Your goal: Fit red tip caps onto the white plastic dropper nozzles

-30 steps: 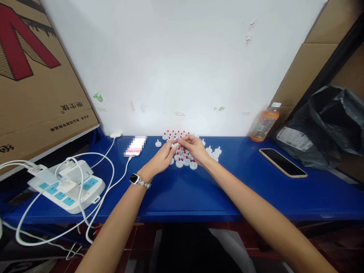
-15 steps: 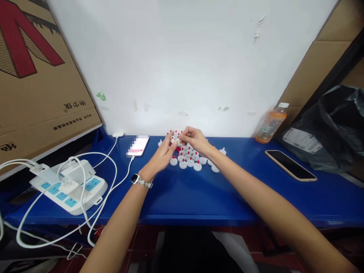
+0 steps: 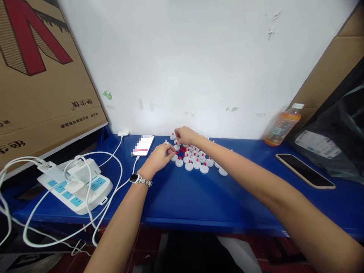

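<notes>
- A person's two bare hands work over a cluster of small white caps (image 3: 196,161) on a blue table (image 3: 199,197), seen from a head-worn camera.
- The caps are low, round white discs, each with a short spout at the centre; most of the spouts carry a tiny red tip, and a few caps at the right edge of the cluster show plain white spouts.
- Loose red tips (image 3: 182,150) lie scattered on the table between the two hands.
- The left hand (image 3: 159,158), a wristwatch (image 3: 135,179) on its wrist, rests at the near-left edge of the cluster with fingers curled narrowly; whether it pinches a piece cannot be told.
- The right hand (image 3: 184,134) reaches across to the far side of the cluster, fingertips drawn close together above a cap; what it holds, if anything, is too small to tell.
- Just left of the left hand lies a charging phone (image 3: 143,145), its white cable running back to a white power strip (image 3: 76,185) well to the left.
- Well to the right of the right hand lie a dark phone (image 3: 305,170) and an orange drink bottle (image 3: 281,125).
- A cardboard box (image 3: 42,76) leans at the far left.
</notes>
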`<state>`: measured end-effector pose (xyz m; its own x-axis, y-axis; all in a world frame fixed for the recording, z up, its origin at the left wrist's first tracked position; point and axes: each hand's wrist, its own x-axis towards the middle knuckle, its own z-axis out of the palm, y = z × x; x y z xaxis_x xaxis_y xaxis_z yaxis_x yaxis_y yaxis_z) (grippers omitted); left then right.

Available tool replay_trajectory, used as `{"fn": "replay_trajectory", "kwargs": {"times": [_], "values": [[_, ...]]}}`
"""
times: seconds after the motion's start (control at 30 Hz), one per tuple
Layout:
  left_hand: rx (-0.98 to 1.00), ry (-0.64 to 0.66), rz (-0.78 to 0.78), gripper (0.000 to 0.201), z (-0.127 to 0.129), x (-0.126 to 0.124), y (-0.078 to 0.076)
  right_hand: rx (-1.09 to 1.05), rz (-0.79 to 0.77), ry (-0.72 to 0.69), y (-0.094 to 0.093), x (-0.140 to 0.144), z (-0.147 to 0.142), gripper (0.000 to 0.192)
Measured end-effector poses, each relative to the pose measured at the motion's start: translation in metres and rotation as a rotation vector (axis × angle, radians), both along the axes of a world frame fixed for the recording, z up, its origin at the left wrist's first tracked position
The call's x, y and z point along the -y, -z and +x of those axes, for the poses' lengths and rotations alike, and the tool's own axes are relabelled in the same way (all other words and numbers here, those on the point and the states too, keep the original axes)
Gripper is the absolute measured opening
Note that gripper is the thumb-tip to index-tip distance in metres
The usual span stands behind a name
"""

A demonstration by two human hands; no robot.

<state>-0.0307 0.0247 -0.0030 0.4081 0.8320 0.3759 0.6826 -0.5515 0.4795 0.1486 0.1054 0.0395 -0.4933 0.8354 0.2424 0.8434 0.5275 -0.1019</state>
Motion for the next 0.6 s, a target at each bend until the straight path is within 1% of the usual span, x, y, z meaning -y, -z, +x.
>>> {"fn": "replay_trajectory", "kwargs": {"times": [0.1,0.27,0.33,0.4,0.47,0.6], "values": [[0.003,0.005,-0.018,0.017,0.000,0.001,-0.001,-0.037,-0.025,-0.011,0.002,-0.006,0.001,0.016],[0.024,0.002,-0.025,0.019,0.000,0.004,-0.004,-0.239,-0.135,-0.030,0.008,-0.013,0.011,0.009],[0.026,0.000,-0.024,0.018,0.000,0.004,-0.003,-0.291,-0.138,-0.031,0.010,-0.013,0.014,0.008],[0.030,-0.005,-0.026,0.018,-0.001,0.002,-0.002,-0.275,-0.100,-0.012,0.011,-0.013,0.016,0.008],[0.037,-0.008,-0.036,0.017,-0.001,0.001,-0.001,-0.209,-0.059,0.009,0.011,-0.012,0.016,0.009],[0.055,-0.019,-0.073,0.018,-0.004,0.001,-0.002,-0.124,-0.043,-0.001,0.010,-0.009,0.010,0.010]]}}
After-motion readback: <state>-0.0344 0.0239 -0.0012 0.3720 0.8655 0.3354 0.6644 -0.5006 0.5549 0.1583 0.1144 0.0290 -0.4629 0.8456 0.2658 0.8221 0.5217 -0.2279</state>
